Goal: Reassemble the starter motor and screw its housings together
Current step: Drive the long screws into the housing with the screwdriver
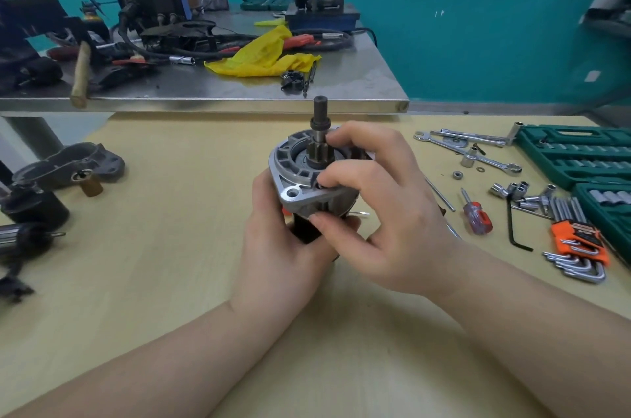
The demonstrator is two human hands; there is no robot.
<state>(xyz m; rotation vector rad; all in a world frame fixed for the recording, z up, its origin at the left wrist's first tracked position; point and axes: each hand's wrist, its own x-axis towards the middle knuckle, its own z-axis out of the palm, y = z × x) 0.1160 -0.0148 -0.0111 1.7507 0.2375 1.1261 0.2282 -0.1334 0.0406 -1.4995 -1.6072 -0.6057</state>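
Note:
I hold the starter motor upright over the wooden table. Its silver aluminium front housing (293,175) faces up, and the dark pinion shaft (319,130) sticks out of its middle. My left hand (280,253) grips the black motor body from below and the left. My right hand (379,205) curls over the housing's right side, with the thumb under the flange and the fingers beside the pinion. The black body is mostly hidden by both hands.
A grey nose housing (71,166) and dark motor parts (30,212) lie at the left. Wrenches (478,154), sockets, a red screwdriver (476,216), hex keys (577,246) and green socket cases (577,154) lie at the right. A steel bench (341,89) with a yellow rag stands behind.

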